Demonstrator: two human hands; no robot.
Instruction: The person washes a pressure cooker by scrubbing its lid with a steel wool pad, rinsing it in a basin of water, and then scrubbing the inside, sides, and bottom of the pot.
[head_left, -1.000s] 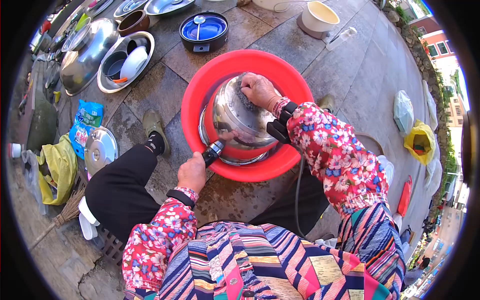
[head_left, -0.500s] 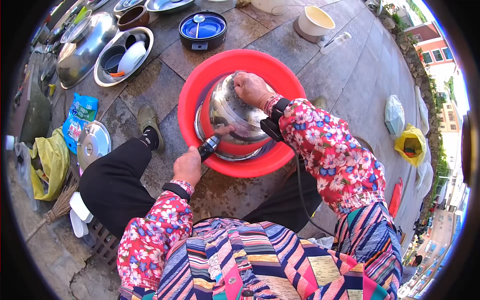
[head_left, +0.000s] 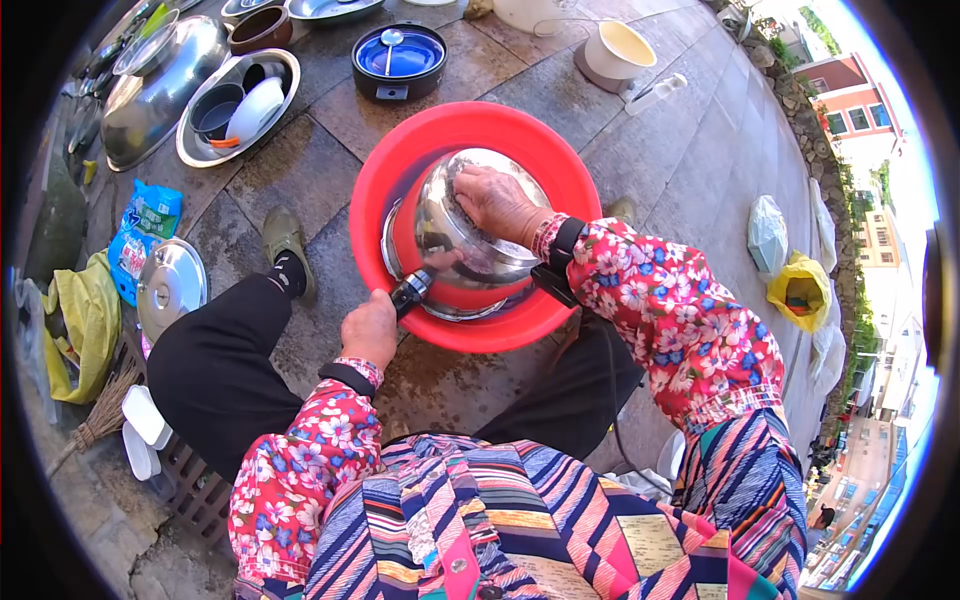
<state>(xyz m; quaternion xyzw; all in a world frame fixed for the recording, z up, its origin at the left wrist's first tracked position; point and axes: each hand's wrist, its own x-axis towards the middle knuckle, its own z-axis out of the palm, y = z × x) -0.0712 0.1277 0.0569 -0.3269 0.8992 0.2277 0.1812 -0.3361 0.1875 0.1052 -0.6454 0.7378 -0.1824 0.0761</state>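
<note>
A shiny metal pot (head_left: 450, 215) lies tilted inside a red plastic basin (head_left: 573, 190) between my knees. My left hand (head_left: 370, 332) is wrapped round the black handle (head_left: 408, 294) at the pot's lower left. Against the pot's upper side rests my right hand (head_left: 495, 203), fingers curled down on the metal; whatever lies under them is hidden. Reflections of the red basin and my left hand show on the metal.
A black pan with blue inside (head_left: 400, 60) and a cream pot (head_left: 617, 52) stand beyond the basin. Metal bowls (head_left: 238, 108), a lid (head_left: 171, 288) and a blue packet (head_left: 140, 235) lie left. A yellow bag (head_left: 801, 291) is at right.
My right hand has shifted over the pot's surface, lower and slightly left. The left hand keeps hold of the handle. The whole view has moved a little.
</note>
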